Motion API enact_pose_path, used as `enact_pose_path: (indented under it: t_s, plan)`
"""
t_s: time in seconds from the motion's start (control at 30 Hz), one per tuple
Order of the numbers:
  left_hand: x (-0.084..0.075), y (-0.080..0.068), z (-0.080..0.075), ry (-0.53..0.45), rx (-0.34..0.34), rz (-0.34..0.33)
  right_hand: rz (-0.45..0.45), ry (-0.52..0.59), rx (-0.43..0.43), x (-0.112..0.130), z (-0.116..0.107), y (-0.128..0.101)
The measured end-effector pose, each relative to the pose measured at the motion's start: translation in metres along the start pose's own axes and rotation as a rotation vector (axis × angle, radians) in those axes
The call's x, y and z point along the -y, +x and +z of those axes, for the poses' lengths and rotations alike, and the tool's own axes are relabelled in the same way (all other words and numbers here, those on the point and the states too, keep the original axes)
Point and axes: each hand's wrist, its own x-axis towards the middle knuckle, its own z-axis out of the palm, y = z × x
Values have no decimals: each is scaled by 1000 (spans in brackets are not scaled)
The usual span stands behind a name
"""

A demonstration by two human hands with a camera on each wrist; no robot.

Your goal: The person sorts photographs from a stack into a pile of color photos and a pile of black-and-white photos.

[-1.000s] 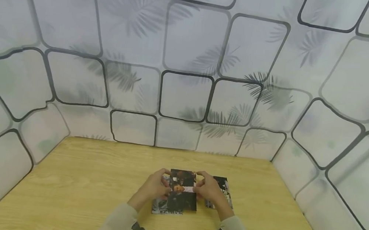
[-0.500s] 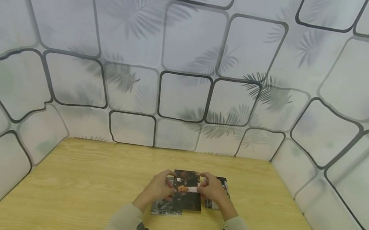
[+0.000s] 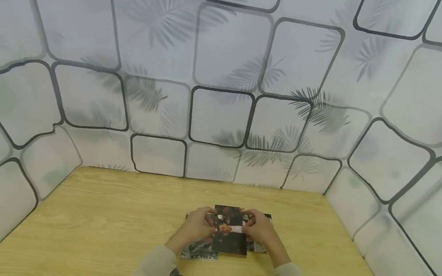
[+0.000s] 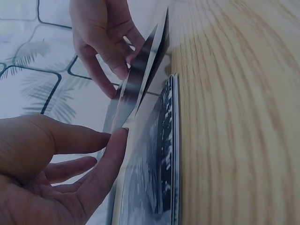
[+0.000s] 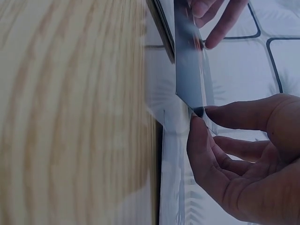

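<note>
A dark photo card [image 3: 230, 232] with a pale strip across its middle is held just above the wooden table [image 3: 117, 217]. My left hand [image 3: 206, 225] pinches its left edge and my right hand [image 3: 249, 229] pinches its right edge. In the left wrist view the card [image 4: 140, 79] stands tilted on edge, with my left hand [image 4: 115, 136] touching its near end and the right hand's fingers [image 4: 105, 51] at its far end. In the right wrist view my right hand [image 5: 199, 115] pinches the card [image 5: 189, 70] at a corner.
Two more lots of dark photos lie flat on the table under the hands, one at the left [image 3: 199, 252] and one at the right [image 3: 260, 247]. Patterned white walls [image 3: 223, 111] close in the table at the back and on both sides.
Both hands have shifted the held card slightly to the right and a little nearer to me. The photos on the table have stayed where they were.
</note>
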Motion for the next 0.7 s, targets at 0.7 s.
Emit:
enact_pose_path:
  t_s: [0.7]
  plan:
    - [-16,16,26,49,-8,9,43,-17,-13,-11,-27,-5]
